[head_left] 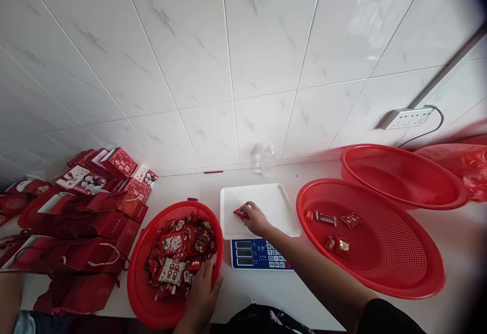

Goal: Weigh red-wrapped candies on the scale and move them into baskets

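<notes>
My right hand (pixel 253 218) is over the white tray (pixel 274 202) of a digital scale, its fingers closed on a small red wrapped candy (pixel 240 213). Below the tray shows the scale's blue panel (pixel 262 254) with displays and keys, partly covered by my right forearm. My left hand (pixel 203 291) grips the near right rim of a red plastic basket (pixel 136 273), fingers inside and thumb outside. Many small wrapped candies (pixel 173 245), mostly red, fill the bottom of this basket; a pale one (pixel 172 271) lies near my left fingers.
To the right, a larger red basket (pixel 395 237) holds several candies (pixel 342 245); another red basket (pixel 403 171) stands behind it. Red gift bags (pixel 87 253) and boxes (pixel 119 164) crowd the left. A clear bottle (pixel 267 161) stands by the wall. Another person's arm (pixel 9 293) shows far left.
</notes>
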The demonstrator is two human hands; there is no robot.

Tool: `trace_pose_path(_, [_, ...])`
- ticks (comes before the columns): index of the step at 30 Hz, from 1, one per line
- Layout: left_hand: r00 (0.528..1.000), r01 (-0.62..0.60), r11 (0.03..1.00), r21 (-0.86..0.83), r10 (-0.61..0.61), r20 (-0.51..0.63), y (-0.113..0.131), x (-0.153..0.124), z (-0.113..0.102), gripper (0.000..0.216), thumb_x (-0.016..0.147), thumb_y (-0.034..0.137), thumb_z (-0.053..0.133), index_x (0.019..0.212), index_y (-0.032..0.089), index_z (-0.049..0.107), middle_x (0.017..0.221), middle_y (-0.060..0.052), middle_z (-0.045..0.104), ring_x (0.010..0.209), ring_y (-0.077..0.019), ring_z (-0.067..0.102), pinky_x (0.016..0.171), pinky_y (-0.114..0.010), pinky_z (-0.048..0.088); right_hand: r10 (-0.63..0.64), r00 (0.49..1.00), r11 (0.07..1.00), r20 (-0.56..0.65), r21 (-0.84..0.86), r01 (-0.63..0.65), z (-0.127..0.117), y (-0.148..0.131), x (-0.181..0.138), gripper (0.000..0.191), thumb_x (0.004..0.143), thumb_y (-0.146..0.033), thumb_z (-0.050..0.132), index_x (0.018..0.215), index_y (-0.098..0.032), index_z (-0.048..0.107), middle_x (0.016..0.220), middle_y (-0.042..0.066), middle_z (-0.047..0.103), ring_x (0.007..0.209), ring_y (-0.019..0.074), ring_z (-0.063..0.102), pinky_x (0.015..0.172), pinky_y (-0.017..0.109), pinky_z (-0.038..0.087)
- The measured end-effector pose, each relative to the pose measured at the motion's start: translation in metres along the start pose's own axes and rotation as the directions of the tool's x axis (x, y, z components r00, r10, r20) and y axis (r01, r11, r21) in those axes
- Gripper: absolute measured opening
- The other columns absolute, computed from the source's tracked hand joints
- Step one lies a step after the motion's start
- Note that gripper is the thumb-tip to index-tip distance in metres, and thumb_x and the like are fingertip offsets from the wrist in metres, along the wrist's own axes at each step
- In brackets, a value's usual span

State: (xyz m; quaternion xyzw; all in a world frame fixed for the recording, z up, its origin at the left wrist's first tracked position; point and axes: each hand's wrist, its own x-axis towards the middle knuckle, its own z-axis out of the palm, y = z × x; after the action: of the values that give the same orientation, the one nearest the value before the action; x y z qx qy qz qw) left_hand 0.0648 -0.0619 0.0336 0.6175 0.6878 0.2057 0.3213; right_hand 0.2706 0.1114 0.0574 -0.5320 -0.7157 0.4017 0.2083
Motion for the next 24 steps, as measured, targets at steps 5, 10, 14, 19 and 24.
trace_pose_path(5, [0.985, -0.135, 0.945, -0.297, 0.095, -0.145, 0.052, 0.011, -0.004, 0.061, 0.079, 0.041, 0.053, 0.133, 0.019, 0.037, 0.14, -0.011, 0.039, 0.129, -0.0254, 0.035, 0.105, -0.043, 0.03, -0.054, 0.909, 0.626, 0.413, 0.724, -0.292, -0.012, -0.012, -0.06, 0.032, 0.075, -0.03, 0.057, 0.104, -0.018, 0.053, 0.09, 0.005, 0.063, 0.077, 0.0151, 0.06, 0.063, 0.025, 0.044])
trace_pose_path(10, [0.946, -0.024, 0.836, -0.548, 0.196, 0.257, 0.112, 0.025, 0.004, 0.044, 0.081, 0.044, 0.051, 0.116, 0.018, 0.055, 0.114, -0.008, 0.062, 0.105, -0.0221, 0.056, 0.092, -0.033, 0.043, -0.09, 0.77, 0.111, 0.632, 0.775, -0.622, -0.014, -0.005, -0.119, 0.056, 0.079, -0.062, 0.041, 0.098, -0.013, 0.058, 0.084, 0.008, 0.065, 0.069, 0.0132, 0.063, 0.059, 0.021, 0.044])
trace_pose_path(14, [0.942, 0.075, 0.819, -0.569, 0.128, 0.309, 0.132, 0.029, 0.018, 0.041, 0.076, 0.047, 0.055, 0.104, 0.017, 0.061, 0.099, -0.006, 0.067, 0.092, -0.0211, 0.06, 0.082, -0.031, 0.046, 0.033, 0.888, 0.228, 0.458, 0.862, -0.453, -0.031, 0.005, -0.152, 0.06, 0.077, -0.067, 0.042, 0.105, -0.016, 0.058, 0.095, 0.009, 0.066, 0.08, 0.0155, 0.063, 0.069, 0.026, 0.047])
trace_pose_path(19, [0.857, 0.188, 0.796, -0.575, 0.153, 0.492, 0.138, 0.028, 0.032, 0.042, 0.075, 0.048, 0.058, 0.101, 0.015, 0.059, 0.085, -0.005, 0.066, 0.07, -0.0151, 0.059, 0.067, -0.028, 0.046, 0.035, 0.947, 0.637, 0.318, 0.724, -0.266, -0.043, 0.008, -0.174, 0.045, 0.074, -0.055, 0.058, 0.086, -0.012, 0.064, 0.07, 0.003, 0.064, 0.056, 0.0095, 0.057, 0.051, 0.02, 0.036])
trace_pose_path(24, [0.836, 0.19, 0.821, -0.538, 0.152, 0.528, 0.134, 0.028, 0.033, 0.056, 0.074, 0.052, 0.057, 0.117, 0.018, 0.05, 0.097, -0.007, 0.064, 0.081, -0.0164, 0.061, 0.076, -0.03, 0.047, 0.184, 0.975, 0.599, 0.128, 0.771, -0.215, -0.049, 0.02, -0.179, 0.039, 0.074, -0.052, 0.06, 0.081, -0.013, 0.062, 0.068, 0.003, 0.065, 0.055, 0.0101, 0.056, 0.05, 0.021, 0.037])
